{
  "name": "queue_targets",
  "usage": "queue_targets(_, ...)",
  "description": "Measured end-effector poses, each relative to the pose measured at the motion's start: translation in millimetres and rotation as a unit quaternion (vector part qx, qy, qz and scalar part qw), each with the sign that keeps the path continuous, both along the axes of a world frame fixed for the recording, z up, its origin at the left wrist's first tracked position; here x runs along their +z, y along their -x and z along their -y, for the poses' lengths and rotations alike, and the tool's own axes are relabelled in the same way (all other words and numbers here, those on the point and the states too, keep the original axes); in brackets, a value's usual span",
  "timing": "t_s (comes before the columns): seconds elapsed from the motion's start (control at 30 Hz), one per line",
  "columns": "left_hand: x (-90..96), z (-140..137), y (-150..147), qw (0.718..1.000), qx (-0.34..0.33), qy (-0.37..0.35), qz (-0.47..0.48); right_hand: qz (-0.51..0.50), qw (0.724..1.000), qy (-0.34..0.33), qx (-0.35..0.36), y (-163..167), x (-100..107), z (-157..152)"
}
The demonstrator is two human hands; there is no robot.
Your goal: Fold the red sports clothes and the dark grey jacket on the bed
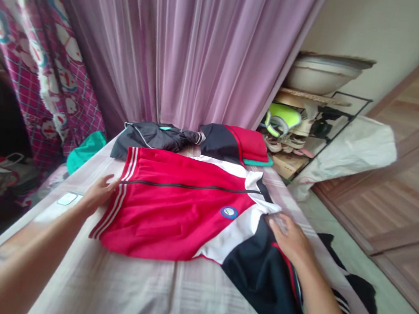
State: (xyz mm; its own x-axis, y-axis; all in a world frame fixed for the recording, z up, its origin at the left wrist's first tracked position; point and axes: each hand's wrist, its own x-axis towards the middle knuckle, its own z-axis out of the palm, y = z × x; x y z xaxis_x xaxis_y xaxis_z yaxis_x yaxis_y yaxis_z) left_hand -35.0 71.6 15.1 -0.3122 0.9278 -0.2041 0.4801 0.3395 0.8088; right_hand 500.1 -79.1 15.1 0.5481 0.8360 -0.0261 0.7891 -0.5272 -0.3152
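A red, white and black zip jacket (173,206) lies spread on the bed with its front up. Its striped hem points left and its white collar right. A dark zip runs along it, and a round blue badge sits on the chest. My left hand (100,193) is at the hem by the zip's lower end, fingers apart and fingertips against the edge. Beside the collar, my right hand (291,241) has thumb and fingers closed on the cloth at the shoulder. The black sleeve extends toward me, partly hidden under my right forearm.
A dark garment (154,137) and folded red and black clothes (234,142) lie at the bed's far edge. A phone-like white object (67,198) is beside my left forearm. A shoe rack (328,125) and white sack (355,149) stand right; purple curtains (207,50) hang behind.
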Motion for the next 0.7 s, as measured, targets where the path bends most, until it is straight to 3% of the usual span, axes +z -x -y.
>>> queue_targets(0.17,8.9,58,-2,0.993,-0.003,0.047,0.107,-0.078,0.994,0.070,0.040,5,-13,25)
queue_targets(0.33,17.4,87,-12,0.991,-0.042,0.064,0.114,-0.023,0.992,0.055,0.110,15,-15,30)
queue_targets(0.47,19.3,91,-11,0.996,-0.036,0.047,0.062,0.032,0.995,0.031,0.089,8,-4,35)
queue_targets(0.53,20.0,90,-5,0.998,-0.041,0.031,-0.026,0.048,0.996,0.032,0.061,0,1,40)
queue_targets(0.63,18.7,91,5,0.980,-0.056,0.006,-0.193,0.050,0.994,0.079,0.050,-8,2,50)
queue_targets(0.7,15.2,93,11,0.969,-0.061,0.006,-0.240,0.038,0.991,0.113,0.063,-8,2,53)
